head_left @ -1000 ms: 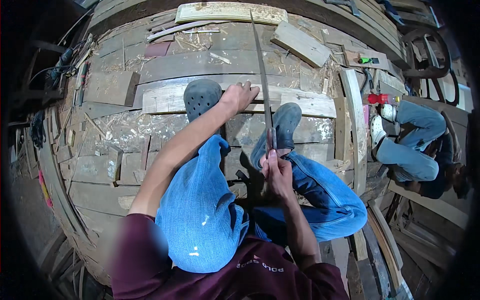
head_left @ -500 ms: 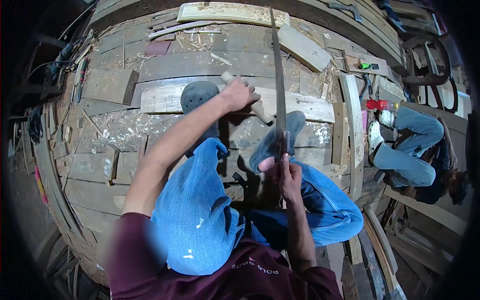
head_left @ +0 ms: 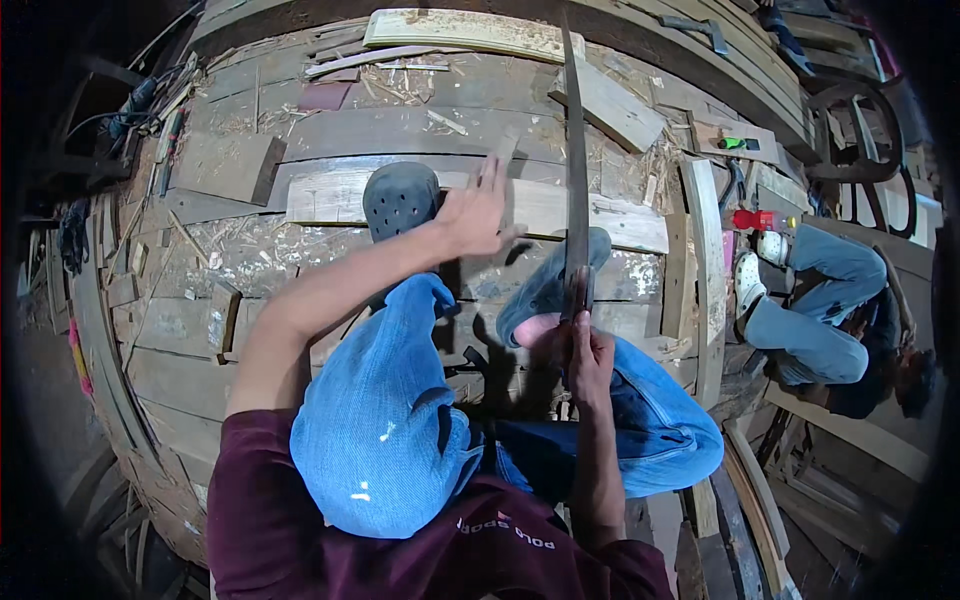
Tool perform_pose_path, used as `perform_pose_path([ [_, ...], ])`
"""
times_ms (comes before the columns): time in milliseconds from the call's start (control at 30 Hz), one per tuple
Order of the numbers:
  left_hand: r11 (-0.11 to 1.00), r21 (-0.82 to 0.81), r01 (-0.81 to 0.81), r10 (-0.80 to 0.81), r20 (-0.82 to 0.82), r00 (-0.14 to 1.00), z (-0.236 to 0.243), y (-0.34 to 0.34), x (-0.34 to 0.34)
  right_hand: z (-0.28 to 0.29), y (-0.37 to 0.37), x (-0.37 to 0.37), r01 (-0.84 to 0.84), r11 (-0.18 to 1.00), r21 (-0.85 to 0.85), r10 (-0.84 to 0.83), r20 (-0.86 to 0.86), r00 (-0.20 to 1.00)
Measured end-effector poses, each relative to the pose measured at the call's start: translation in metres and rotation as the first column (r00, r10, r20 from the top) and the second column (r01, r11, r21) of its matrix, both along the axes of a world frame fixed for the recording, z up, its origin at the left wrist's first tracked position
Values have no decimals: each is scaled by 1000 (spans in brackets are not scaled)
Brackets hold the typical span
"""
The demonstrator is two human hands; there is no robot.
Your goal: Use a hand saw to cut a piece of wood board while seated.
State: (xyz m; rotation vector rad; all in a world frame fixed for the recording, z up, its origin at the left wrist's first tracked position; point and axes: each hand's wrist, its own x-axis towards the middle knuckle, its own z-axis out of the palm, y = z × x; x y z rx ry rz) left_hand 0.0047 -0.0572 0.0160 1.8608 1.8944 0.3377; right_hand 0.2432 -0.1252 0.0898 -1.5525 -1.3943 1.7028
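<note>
My right hand (head_left: 592, 365) is closed round the handle of a long, narrow dark blade (head_left: 576, 150), a saw or a big knife. It points away from me, tapering toward the far beam. My left hand (head_left: 474, 215) is over the pale plank (head_left: 335, 197), left of the blade, its fingers stretched forward. Against those fingers is a short pale piece of wood (head_left: 508, 148), blurred by motion and partly hidden. Beneath lie my dark clogs: the left one (head_left: 400, 198) rests on the plank, the right one (head_left: 570, 265) is beside the blade.
Wooden boards (head_left: 610, 108) and shavings lie around on the plank floor. Along the far side runs a long beam with a hatchet (head_left: 708, 35) on it. A person in jeans (head_left: 815, 325) sits at the right, near a red bottle (head_left: 752, 219).
My left hand has turned the short piece of wood from slanting across to pointing away from me, its fingers straightening. The blade has shifted slightly right in the picture.
</note>
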Motion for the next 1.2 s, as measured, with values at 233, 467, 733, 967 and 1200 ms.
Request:
perform_pose_path([
  [233, 976, -98, -195, 203, 75, 976, -45, -24, -14, 1, -8, -5, -52, 998, 22, 51, 23, 998],
  [467, 990, 92, -104, 97, 73, 993, -60, 0, -27, -2, -21, -19, -50, 998, -37, 49, -30, 998],
  [733, 973, -214, 84, -65, 95, 993, -49, 8, -27, -31, -37, -23, -85, 996, -13, 86, 56, 995],
  [967, 965, -164, 202, -209, -21, 978, -52, 3, -30, -40, -44, -30, -62, 996, -68, 68, 87, 994],
  [1200, 986, 44, 159, -153, -118, 981, -71, 6, -28, -42, -44, -40, -78, 996, -39, 80, 43, 996],
])
